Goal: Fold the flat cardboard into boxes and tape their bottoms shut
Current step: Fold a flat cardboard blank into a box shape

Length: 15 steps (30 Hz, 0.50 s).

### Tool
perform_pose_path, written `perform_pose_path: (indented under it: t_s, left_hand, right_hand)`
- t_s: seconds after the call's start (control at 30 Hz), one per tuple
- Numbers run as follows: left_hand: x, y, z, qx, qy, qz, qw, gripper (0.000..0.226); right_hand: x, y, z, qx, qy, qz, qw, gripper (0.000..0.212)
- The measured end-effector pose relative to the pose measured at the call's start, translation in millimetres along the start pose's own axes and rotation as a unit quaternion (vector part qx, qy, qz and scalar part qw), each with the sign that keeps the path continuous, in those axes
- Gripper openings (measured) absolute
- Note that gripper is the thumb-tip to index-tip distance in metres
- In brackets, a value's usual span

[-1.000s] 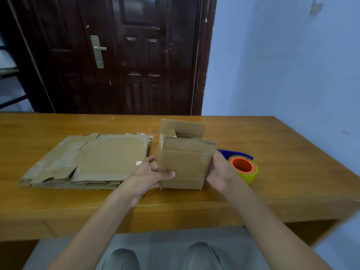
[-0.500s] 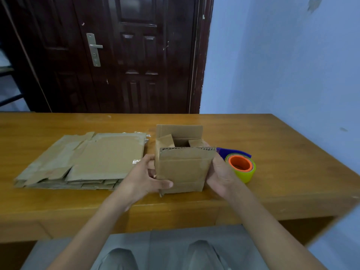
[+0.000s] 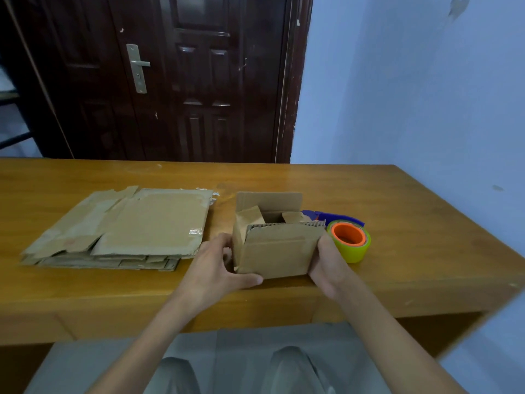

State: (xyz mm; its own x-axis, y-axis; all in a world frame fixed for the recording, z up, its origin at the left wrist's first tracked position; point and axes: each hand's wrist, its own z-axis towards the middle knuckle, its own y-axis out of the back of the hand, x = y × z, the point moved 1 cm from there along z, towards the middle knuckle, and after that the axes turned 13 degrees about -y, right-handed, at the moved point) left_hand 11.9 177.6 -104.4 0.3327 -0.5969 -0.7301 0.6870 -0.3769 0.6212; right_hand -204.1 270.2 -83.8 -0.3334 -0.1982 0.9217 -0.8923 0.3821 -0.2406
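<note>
Small box point(image 3: 277, 245) sits upright near front edge of table point(image 3: 397, 200), top flaps open. Left hand point(image 3: 216, 270) grips its 9 o'clock side, thumb under front corner. Right hand point(image 3: 326, 260) clasps 3 o'clock side. Tape roll point(image 3: 350, 241) just beside box at 3 o'clock. Flat cardboard stack point(image 3: 125, 228) at 9 o'clock, narrow gap between. Bare tabletop at 12 and far 3 o'clock.

The box point(image 3: 277, 245) hides the fingers of both hands and its own bottom. Behind the tape roll point(image 3: 350, 241), the blue dispenser point(image 3: 338, 216) shows partly. The surface point(image 3: 397, 223) runs off left.
</note>
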Motion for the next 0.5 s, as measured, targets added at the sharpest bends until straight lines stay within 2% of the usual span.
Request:
perform_pose_path:
  t_s: [0.17, 0.27, 0.4, 0.5]
  left_hand:
    - [-3.4, 1.9, 7.3, -0.011, -0.014, -0.025, 1.000, 0.085]
    - [1.1, -4.3, 7.3, -0.018, -0.008, -0.036, 0.999, 0.091]
    - [4.8, -12.0, 8.9, -0.021, -0.033, 0.077, 0.996, 0.101]
    - [4.9, -8.8, 10.7, 0.006, -0.041, 0.122, 0.992, 0.110]
  right_hand:
    - [6.2, -1.3, 14.1, -0.007, 0.030, -0.001, 1.000, 0.037]
    - [-0.5, -2.9, 17.6, -0.018, 0.015, 0.022, 0.999, 0.052]
    - [-5.4, 0.5, 16.9, -0.018, 0.041, -0.020, 0.999, 0.039]
    - [-1.1, 3.1, 19.4, -0.060, 0.007, -0.098, 0.993, 0.032]
